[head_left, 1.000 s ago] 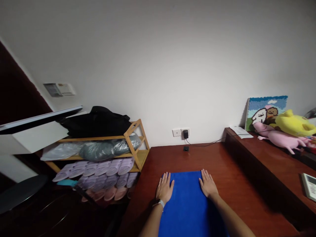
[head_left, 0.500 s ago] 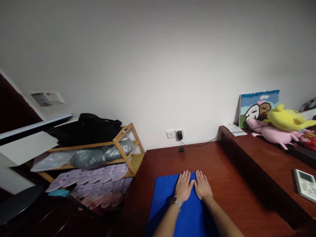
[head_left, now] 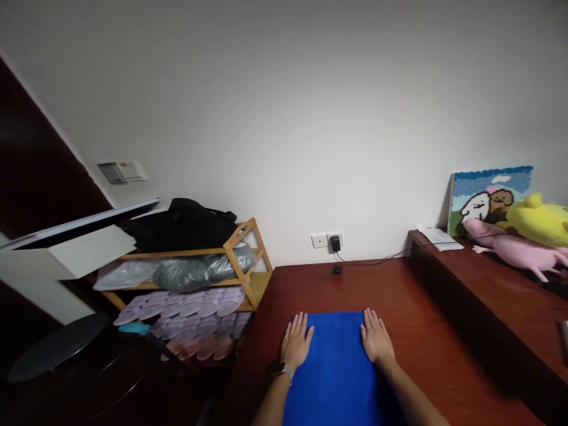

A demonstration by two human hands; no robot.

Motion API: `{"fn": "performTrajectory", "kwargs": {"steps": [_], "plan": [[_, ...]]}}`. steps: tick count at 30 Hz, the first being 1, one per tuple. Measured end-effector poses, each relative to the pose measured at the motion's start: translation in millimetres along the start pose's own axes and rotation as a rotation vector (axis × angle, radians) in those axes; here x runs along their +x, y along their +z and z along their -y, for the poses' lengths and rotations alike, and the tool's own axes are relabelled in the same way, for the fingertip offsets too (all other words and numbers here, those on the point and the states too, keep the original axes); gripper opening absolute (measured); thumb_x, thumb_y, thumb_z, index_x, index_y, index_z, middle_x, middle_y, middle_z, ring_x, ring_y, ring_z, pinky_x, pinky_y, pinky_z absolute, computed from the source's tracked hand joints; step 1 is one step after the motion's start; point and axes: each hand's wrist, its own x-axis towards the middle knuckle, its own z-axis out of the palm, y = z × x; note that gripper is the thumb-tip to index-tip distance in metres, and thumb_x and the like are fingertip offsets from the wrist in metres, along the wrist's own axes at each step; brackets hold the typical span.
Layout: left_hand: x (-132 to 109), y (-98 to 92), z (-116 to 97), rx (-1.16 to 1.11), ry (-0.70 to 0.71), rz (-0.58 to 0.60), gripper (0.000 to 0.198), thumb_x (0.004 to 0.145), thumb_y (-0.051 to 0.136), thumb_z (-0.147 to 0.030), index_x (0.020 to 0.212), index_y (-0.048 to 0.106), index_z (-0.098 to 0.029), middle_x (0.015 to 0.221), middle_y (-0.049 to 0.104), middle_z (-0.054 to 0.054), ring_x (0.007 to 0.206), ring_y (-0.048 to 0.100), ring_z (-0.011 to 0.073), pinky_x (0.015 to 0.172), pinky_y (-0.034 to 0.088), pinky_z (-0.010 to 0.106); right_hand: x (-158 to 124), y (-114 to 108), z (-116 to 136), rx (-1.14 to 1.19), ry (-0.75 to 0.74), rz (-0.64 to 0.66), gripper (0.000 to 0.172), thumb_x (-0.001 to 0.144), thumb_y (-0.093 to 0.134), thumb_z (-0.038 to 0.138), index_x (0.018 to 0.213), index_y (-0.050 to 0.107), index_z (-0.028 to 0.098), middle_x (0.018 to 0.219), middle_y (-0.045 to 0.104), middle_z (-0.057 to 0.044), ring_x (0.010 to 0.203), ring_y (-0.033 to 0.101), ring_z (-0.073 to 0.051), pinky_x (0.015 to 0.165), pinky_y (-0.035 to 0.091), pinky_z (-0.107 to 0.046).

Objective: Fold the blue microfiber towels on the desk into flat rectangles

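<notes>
A blue cloth [head_left: 335,361] lies flat on the reddish-brown wooden table [head_left: 306,290], its near part running out of the bottom of the view. My left hand [head_left: 296,342] rests palm down at the cloth's far left corner, fingers stretched out and pointing away from me. At the far right corner my right hand [head_left: 376,337] lies in the same way, flat with its fingers extended. A watch [head_left: 284,371] is on my left wrist. Neither hand grips anything.
Left of the table stands a wooden rack [head_left: 248,266] with slippers [head_left: 199,305], wrapped bundles and a black bag [head_left: 181,225]. A plugged-in adapter [head_left: 335,243] trails a cable rightward. On the raised right-hand surface are plush toys [head_left: 510,248] and a dog picture [head_left: 483,201].
My left hand has slid left across the cloth from the middle to its left corner. My right hand stays at the right corner. The view has turned slightly left.
</notes>
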Motion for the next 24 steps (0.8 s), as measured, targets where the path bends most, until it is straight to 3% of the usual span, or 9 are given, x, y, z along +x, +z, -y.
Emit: {"fn": "performTrajectory", "kwargs": {"steps": [3, 9, 16, 24], "plan": [[-3, 1.5, 22, -0.003, -0.031, -0.023, 0.068, 0.106, 0.019, -0.055, 0.161, 0.030, -0.016, 0.168, 0.029, 0.008, 0.156, 0.024, 0.0254, 0.126, 0.026, 0.046, 0, -3, 3, -0.037, 0.013, 0.013, 0.070, 0.102, 0.012, 0.042, 0.162, 0.019, 0.008, 0.170, 0.017, -0.006, 0.158, 0.012, -0.020, 0.128, 0.009, -0.040], [-3, 5.4, 17, -0.011, -0.028, -0.045, 0.068, 0.106, 0.022, -0.054, 0.160, 0.032, -0.015, 0.167, 0.031, 0.008, 0.155, 0.025, 0.0254, 0.127, 0.025, 0.045, 0, -15, 18, -0.177, -0.085, -0.009, 0.067, 0.098, 0.021, 0.032, 0.159, 0.027, 0.004, 0.169, 0.021, -0.011, 0.158, 0.010, -0.025, 0.128, -0.006, -0.046], [-2, 8.6, 21, -0.010, -0.033, -0.053, 0.067, 0.105, 0.022, -0.054, 0.161, 0.032, -0.018, 0.167, 0.032, 0.007, 0.156, 0.024, 0.0257, 0.127, 0.026, 0.046, -1, -10, 9, -0.055, -0.070, 0.029, 0.067, 0.100, 0.017, 0.038, 0.162, 0.023, 0.012, 0.170, 0.021, -0.003, 0.158, 0.014, -0.020, 0.128, 0.010, -0.040], [-2, 9.3, 19, -0.014, -0.038, -0.054, 0.067, 0.105, 0.021, -0.054, 0.161, 0.031, -0.019, 0.168, 0.031, 0.006, 0.156, 0.025, 0.0244, 0.127, 0.025, 0.045, 0, -6, 3, 0.040, -0.055, -0.003, 0.068, 0.101, 0.018, 0.041, 0.162, 0.024, 0.014, 0.170, 0.023, -0.002, 0.158, 0.013, -0.018, 0.128, 0.009, -0.037]]}}
